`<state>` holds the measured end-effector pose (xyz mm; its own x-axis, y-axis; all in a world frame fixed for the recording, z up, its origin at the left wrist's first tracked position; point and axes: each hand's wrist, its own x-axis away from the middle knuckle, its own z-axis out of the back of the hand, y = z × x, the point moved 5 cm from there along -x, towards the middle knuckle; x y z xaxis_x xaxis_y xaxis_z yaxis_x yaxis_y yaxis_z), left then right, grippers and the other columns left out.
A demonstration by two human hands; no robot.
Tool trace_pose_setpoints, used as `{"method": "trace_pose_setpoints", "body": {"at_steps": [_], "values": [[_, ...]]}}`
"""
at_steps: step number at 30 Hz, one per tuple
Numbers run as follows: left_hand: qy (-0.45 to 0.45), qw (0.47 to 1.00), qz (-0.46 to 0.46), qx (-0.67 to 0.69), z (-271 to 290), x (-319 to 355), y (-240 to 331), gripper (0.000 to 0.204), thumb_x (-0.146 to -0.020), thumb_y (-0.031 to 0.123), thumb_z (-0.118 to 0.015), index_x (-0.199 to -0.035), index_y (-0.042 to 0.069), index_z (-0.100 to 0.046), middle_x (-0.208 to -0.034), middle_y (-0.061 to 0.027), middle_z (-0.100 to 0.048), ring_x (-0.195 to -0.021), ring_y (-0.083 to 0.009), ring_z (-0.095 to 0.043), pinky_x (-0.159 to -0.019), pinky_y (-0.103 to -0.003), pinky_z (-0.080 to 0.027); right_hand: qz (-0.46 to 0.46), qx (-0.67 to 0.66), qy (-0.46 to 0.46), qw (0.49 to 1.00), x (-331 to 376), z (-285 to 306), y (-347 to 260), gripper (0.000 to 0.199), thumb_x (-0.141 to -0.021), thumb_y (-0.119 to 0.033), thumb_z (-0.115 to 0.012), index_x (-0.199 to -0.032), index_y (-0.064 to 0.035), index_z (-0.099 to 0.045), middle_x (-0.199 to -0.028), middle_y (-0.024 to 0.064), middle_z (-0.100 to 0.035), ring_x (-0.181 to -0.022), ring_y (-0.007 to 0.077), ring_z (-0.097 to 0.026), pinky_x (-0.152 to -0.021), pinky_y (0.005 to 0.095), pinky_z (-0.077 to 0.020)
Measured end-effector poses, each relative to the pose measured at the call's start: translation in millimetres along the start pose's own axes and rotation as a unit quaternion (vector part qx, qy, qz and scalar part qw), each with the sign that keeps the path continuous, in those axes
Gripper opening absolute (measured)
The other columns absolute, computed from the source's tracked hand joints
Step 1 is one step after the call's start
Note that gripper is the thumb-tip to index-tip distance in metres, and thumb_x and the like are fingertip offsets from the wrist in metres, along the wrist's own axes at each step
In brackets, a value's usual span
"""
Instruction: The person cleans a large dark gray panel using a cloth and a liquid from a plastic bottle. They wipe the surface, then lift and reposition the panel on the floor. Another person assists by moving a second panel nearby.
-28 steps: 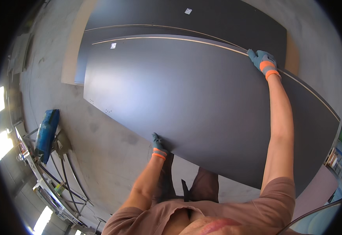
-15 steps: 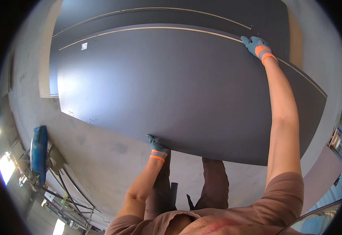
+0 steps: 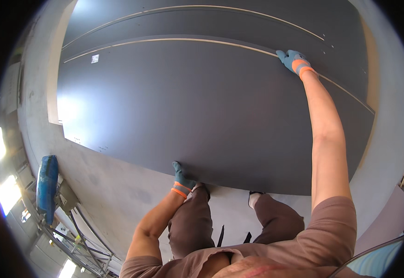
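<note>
A large dark grey panel stretches across the view in front of me, with a pale bare strip along its far edge and a small white label near its far left corner. My left hand, in a blue-grey glove with an orange cuff, grips the near edge; its thumb lies on top and its other fingers are hidden underneath. At the far edge, right of the middle, my right hand, in a matching glove, is closed over the rim. Small holes dot the panel's near left corner.
Beyond and partly beneath lies another dark grey panel with a pale strip, on a stack whose light brown edge shows at the right. A metal frame with a blue wrapped bundle stands at the left. Grey concrete floor surrounds the stack.
The held panel has shifted slightly left in view, its far edge lower. Both hands keep their holds. My legs have spread, and my feet now show near the panel's near edge.
</note>
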<state>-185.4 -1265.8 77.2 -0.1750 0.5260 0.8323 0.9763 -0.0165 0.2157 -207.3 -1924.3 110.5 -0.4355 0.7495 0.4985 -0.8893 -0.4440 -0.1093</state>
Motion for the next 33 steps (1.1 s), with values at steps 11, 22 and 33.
{"method": "trace_pose_setpoints", "body": {"at_steps": [11, 22, 33], "values": [[0.101, 0.976, 0.042, 0.189, 12.8, 3.6, 15.4, 0.086, -0.090, 0.077, -0.049, -0.145, 0.011, -0.047, -0.147, -0.0092, -0.049, -0.135, -0.0306, -0.043, -0.117, -0.046, -0.033, 0.011, 0.019, -0.035, 0.999, -8.8, -12.7, -1.0, 0.076, -0.093, -0.067, -0.044, -0.133, -0.0048, -0.061, -0.137, 0.0235, -0.058, -0.130, 0.0405, -0.053, -0.109, 0.0464, -0.0422], [-0.182, 0.976, -0.025, -0.115, 24.5, 1.9, 14.9, 0.076, -0.089, 0.058, -0.059, -0.148, 0.014, -0.043, -0.155, -0.0063, -0.043, -0.144, -0.0313, -0.034, -0.119, -0.061, -0.019, 0.218, -0.163, 0.387, 0.881, 195.8, 49.3, 11.6, 0.025, -0.090, -0.028, -0.067, -0.102, -0.0061, -0.068, -0.114, 0.0149, -0.068, -0.106, 0.0383, -0.063, -0.090, 0.0444, -0.0520], [0.201, 0.977, -0.040, 0.053, 63.6, -0.5, 88.9, 0.078, -0.091, 0.064, -0.056, -0.149, 0.015, -0.043, -0.155, -0.0086, -0.043, -0.145, -0.0316, -0.035, -0.120, -0.059, -0.021, -0.690, -0.470, 0.162, 0.526, 548.3, -267.2, 322.7, 0.091, -0.084, -0.069, -0.065, -0.147, -0.0068, -0.042, -0.143, 0.0160, -0.053, -0.128, 0.0364, -0.054, -0.106, 0.0490, -0.0433]]}}
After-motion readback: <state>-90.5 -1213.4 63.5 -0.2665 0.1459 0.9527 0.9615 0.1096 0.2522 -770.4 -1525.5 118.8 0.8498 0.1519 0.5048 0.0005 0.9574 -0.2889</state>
